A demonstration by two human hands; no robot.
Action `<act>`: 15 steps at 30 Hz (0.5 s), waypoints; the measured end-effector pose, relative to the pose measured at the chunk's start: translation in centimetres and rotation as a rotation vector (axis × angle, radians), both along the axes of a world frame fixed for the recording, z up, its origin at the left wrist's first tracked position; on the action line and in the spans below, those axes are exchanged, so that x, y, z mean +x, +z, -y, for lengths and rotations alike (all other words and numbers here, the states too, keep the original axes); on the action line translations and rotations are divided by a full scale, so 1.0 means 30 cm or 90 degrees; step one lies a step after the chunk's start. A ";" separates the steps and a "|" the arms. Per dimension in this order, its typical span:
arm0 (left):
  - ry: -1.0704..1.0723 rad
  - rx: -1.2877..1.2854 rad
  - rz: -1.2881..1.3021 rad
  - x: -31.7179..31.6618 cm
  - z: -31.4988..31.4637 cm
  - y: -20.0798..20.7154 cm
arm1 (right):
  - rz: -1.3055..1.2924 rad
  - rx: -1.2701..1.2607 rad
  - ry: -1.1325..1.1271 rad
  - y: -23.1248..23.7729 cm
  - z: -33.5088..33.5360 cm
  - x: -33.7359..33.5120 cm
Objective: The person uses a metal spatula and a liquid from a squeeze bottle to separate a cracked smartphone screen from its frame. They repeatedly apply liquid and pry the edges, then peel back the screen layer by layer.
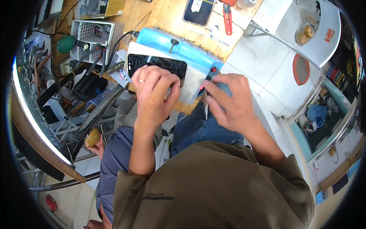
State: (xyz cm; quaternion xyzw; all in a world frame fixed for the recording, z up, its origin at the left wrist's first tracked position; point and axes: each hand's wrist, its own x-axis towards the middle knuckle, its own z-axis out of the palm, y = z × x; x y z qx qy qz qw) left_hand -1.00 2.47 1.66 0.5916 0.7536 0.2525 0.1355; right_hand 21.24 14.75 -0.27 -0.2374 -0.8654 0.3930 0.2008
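A smartphone (158, 64) with a dark, glossy screen lies on the pale flat plate of a blue-bodied bench device (164, 40). My left hand (154, 93) is closed at the phone's near edge, its bent fingers pressed on the glass; the fingertips are partly hidden. To the right, my right hand (232, 101) has its fingers apart and holds nothing. Its index fingertip is at the device's right end, beside a small lit red display (201, 88); whether it touches cannot be told. A black knob (174, 42) stands up from the device behind the phone.
Behind the device lie another phone (198, 11) and a red-handled tool (227, 21) on the wooden table (160, 17). White baskets (91, 32) stand at the left. A co-worker's hand (100, 147) holds something yellowish, close by my left. A white chair (324, 34) is at the far right.
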 end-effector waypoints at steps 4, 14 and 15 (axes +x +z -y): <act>-0.009 0.023 -0.007 -0.008 -0.003 -0.012 | 0.068 0.031 0.049 0.031 0.087 -0.048; -0.047 0.029 -0.011 -0.032 -0.020 -0.010 | 0.055 0.114 0.093 -0.011 0.071 -0.121; -0.056 0.025 -0.013 -0.036 -0.027 -0.007 | 0.048 0.115 0.091 -0.015 0.071 -0.120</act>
